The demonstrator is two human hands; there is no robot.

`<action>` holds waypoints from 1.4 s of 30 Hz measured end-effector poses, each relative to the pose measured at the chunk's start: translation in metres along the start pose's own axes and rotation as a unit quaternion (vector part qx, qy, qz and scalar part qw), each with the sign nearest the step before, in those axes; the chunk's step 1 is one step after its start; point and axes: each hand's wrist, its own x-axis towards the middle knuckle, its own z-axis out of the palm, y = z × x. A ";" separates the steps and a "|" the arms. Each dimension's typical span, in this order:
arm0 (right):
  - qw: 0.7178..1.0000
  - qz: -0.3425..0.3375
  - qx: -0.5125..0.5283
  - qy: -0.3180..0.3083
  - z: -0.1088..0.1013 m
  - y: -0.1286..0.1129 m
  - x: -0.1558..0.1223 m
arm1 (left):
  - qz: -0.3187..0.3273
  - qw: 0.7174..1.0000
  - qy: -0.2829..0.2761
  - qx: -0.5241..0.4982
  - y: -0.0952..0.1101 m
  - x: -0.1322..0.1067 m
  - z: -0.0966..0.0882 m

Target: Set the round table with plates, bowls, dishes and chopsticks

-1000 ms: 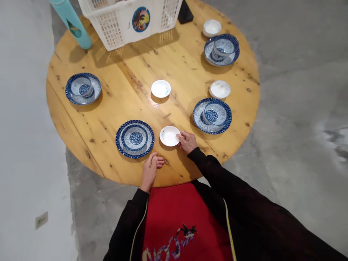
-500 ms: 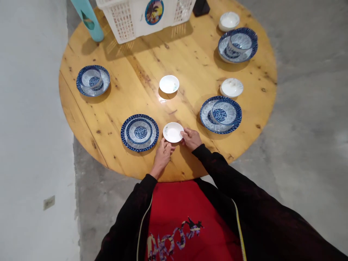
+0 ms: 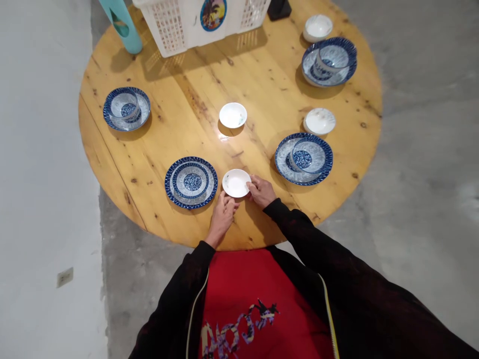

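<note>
A small white saucer (image 3: 235, 182) rests on the round wooden table (image 3: 194, 109) near its front edge. My right hand (image 3: 261, 191) grips the saucer's right rim with curled fingers. My left hand (image 3: 223, 214) touches its lower left rim, fingers bent against it. Just left of the saucer sits a blue patterned plate with a matching bowl (image 3: 191, 182) on it. A similar plate and bowl set (image 3: 304, 158) lies to the right.
Two more blue plate and bowl sets (image 3: 126, 108) (image 3: 329, 61) sit at the left and far right. Other white saucers (image 3: 232, 114) (image 3: 319, 120) (image 3: 317, 27) dot the table. A white plastic basket (image 3: 202, 20) and a teal bottle (image 3: 121, 25) stand at the back.
My left hand has moved from the table's front edge up to the saucer's rim and now touches it. My right hand stays on the saucer, which shifted only slightly.
</note>
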 end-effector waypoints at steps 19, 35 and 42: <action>0.990 0.035 0.040 0.133 -0.034 -0.025 0.107 | -0.051 0.999 -0.004 0.000 -0.026 -0.034 -0.033; 0.960 0.103 0.195 0.174 -0.003 -0.056 0.197 | -0.013 0.998 0.015 0.052 -0.017 -0.050 -0.034; 0.972 0.014 0.227 0.065 -0.011 -0.095 0.142 | 0.111 0.977 0.108 0.148 0.067 -0.047 -0.049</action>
